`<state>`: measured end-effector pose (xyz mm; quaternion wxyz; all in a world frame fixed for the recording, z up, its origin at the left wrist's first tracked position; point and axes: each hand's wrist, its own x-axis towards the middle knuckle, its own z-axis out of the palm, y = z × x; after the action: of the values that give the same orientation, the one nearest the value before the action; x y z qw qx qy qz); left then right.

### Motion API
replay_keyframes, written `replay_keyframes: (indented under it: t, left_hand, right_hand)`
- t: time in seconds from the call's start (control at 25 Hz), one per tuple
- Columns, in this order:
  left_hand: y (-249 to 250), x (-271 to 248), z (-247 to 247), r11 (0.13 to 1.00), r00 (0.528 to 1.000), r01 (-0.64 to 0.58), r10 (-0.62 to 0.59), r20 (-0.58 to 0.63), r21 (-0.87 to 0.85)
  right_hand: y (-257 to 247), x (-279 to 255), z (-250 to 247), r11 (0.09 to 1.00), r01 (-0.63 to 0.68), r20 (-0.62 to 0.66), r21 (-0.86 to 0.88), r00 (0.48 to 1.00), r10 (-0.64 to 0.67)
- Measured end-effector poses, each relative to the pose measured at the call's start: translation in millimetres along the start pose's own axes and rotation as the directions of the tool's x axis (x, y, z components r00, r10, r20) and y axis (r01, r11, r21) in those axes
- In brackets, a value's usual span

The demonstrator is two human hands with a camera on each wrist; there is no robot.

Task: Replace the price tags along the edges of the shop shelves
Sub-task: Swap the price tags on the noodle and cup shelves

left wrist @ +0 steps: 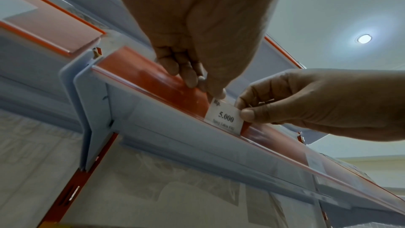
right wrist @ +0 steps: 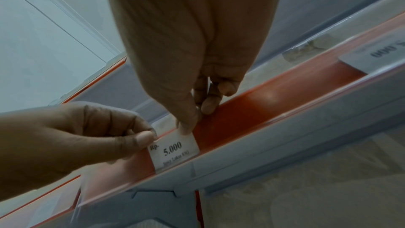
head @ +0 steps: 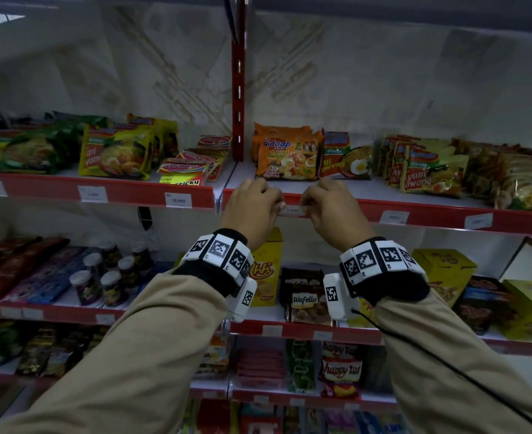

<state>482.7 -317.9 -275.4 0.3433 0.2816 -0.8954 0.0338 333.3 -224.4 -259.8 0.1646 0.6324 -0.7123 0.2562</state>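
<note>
A white price tag (head: 293, 210) printed "Rp. 5.000" sits in the red edge strip (head: 352, 213) of the upper right-hand shelf, its lower edge in the strip's clear channel. My left hand (head: 277, 203) pinches the tag's upper left corner, thumb in front. My right hand (head: 305, 203) pinches its upper right corner. In the left wrist view the tag (left wrist: 224, 116) shows between my left hand (left wrist: 203, 86) and the right hand's thumb (left wrist: 247, 114). The right wrist view has the tag (right wrist: 175, 150) under my right hand (right wrist: 197, 115), with the left thumb (right wrist: 142, 138) at its corner.
Noodle packs (head: 286, 158) stand on the shelf just behind my hands. More white tags (head: 394, 217) (head: 178, 200) sit along the red strips on both sides. A red upright post (head: 238, 89) divides the two bays. Boxes and snack packs (head: 264, 270) fill the lower shelves.
</note>
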Motion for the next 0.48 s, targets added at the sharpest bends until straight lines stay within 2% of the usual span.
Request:
replay_keyframes:
  t: [0.2, 0.48]
  left_hand:
    - [0.3, -1.1, 0.3, 1.000, 1.000, 0.001, -0.001, 0.004, 0.005]
    - [0.1, 1.7, -2.2, 1.000, 1.000, -0.012, 0.012, 0.010, -0.008]
  right_hand:
    - [1.5, -0.9, 2.5, 1.000, 0.007, -0.021, 0.024, 1.000, -0.006]
    - [0.2, -6.6, 7.6, 0.999, 0.003, -0.136, 0.054, 0.991, 0.004]
